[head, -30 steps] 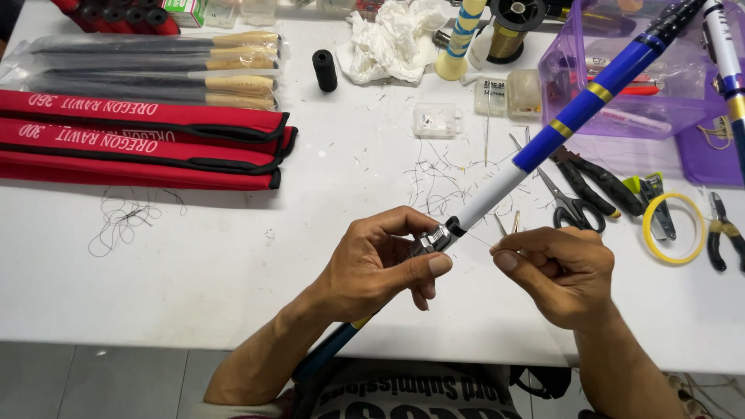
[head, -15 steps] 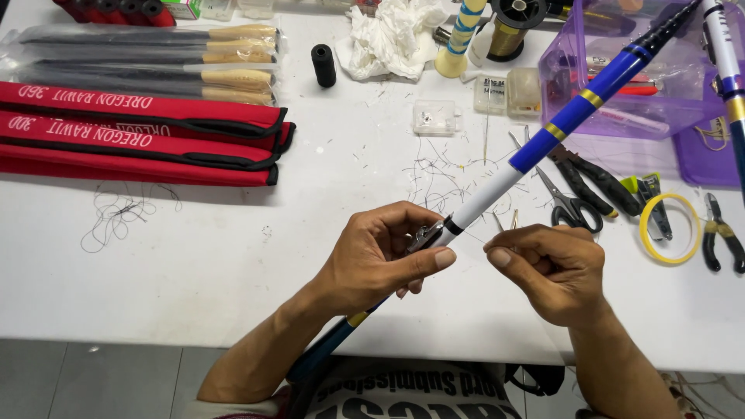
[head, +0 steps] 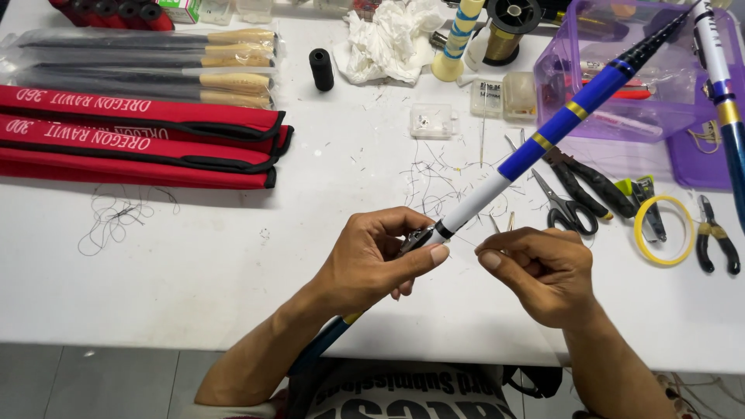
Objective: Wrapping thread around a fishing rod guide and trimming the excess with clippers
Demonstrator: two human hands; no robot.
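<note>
The fishing rod runs on a long diagonal, its butt down by the person's lap at lower left and its thin dark tip pointing up and to the right, over the purple plastic tray at the far side of the white table. From the hands outward it is white, then bright blue with narrow gold bands, then black towards the tip; below the hands it turns dark blue. The lower stretch is hidden behind the left hand and forearm, and the butt end is cut off at the lower edge of the view. The left hand is closed around the rod, thumb pressed along the white section beside a small metal guide, whose detail is too small to make out. The right hand, just beside the rod, has thumb and forefinger pinched together; what they grip cannot be told, perhaps a fine thread. Loose thread clippings lie scattered on the table beyond the hands. To the right lie black-handled scissors, a yellow ring of tape and small pliers. Far left lie red cloth rod sleeves.
</note>
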